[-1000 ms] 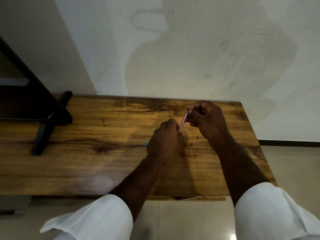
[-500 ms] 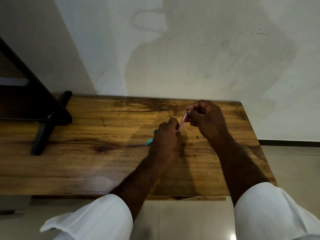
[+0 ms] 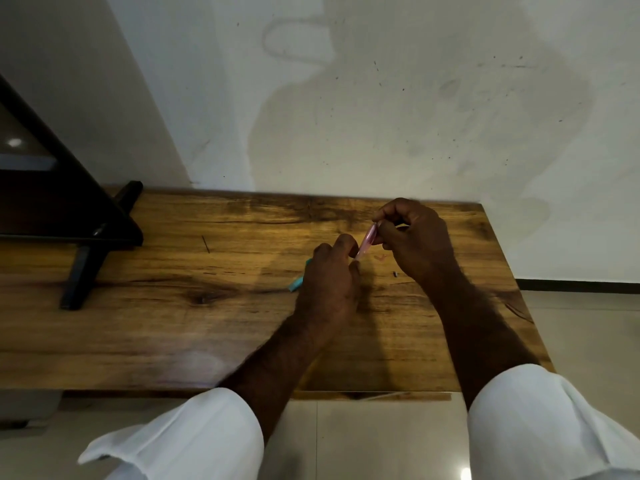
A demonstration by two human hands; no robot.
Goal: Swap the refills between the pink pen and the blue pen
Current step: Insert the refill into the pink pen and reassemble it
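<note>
The pink pen is held slanted between both hands above the wooden table. My right hand pinches its upper end with fingertips. My left hand grips its lower end. The blue pen lies on the table behind my left hand, which hides most of it; only its teal end pokes out on the left. A tiny dark piece lies on the table under my right wrist. No refill is visible.
A black stand with a leg occupies the table's left end. A white wall runs along the table's far edge. The table's right edge is near my right forearm, with tiled floor below.
My left hand has shifted slightly right and up the pink pen, uncovering more of the blue pen's teal end. My right hand has barely moved.
</note>
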